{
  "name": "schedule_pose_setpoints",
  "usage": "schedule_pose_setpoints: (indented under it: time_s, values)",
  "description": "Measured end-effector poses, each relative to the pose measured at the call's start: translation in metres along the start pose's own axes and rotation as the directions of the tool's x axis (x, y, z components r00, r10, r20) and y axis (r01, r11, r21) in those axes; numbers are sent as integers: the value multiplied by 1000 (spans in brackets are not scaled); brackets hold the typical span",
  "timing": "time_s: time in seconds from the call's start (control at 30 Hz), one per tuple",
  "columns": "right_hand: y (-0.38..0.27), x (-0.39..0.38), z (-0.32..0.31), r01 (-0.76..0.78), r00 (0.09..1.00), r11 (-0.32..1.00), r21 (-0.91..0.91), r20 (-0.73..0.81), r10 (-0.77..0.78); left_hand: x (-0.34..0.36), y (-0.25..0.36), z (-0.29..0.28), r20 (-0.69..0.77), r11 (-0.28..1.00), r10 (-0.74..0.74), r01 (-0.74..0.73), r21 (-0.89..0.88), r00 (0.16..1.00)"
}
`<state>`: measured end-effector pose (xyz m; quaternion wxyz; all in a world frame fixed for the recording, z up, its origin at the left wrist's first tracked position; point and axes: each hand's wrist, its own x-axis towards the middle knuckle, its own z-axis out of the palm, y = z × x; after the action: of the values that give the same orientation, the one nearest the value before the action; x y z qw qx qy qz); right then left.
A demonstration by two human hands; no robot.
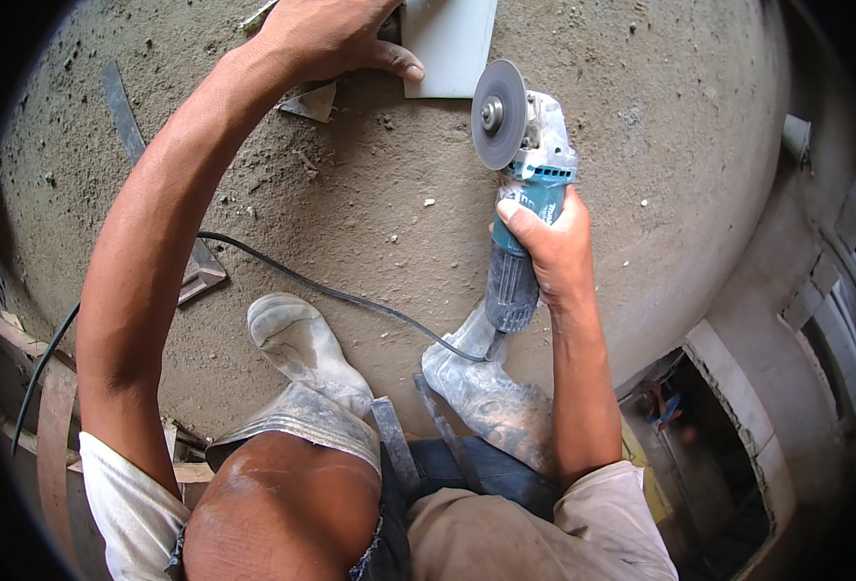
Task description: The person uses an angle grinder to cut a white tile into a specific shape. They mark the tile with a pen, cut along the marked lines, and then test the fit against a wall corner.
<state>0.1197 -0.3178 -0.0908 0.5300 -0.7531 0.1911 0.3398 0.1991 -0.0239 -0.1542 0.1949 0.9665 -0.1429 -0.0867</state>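
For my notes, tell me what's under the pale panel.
Rough ground shows beyond visible edges of the pale panel; what lies directly beneath is covered and cannot be seen.

A rough, grey-brown, sandy floor (360, 208) is spreading across the middle, and tiny white chips (429, 202) are dotting it. A flat, grey strip (122, 109) is lying at upper left. A reddish-brown, flat plank (57, 416) is running down the lower left. A dark, angular opening (704, 460) is showing at lower right.

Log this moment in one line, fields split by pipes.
left hand: at tile | right hand: gripping grinder | cord: leftward from grinder
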Motion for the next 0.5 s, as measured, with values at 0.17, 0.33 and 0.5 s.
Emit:
schedule_pose_setpoints:
  time_s: [0.17,0.33,0.5]
  values:
    - [0,0,1,6,1000,1000,-7,-1,-6,1,-15,24,-90,998,44,-39,54,995]
    - [3,1,0,9,1000,1000,-4,-5,-9,-1,2,-4,29,1000,-11,12,-16,1000]
    - [2,1,-1,-4,1000,1000,-11,0,4,-1,1,-3,24,1000,-11,12,-23,1000]
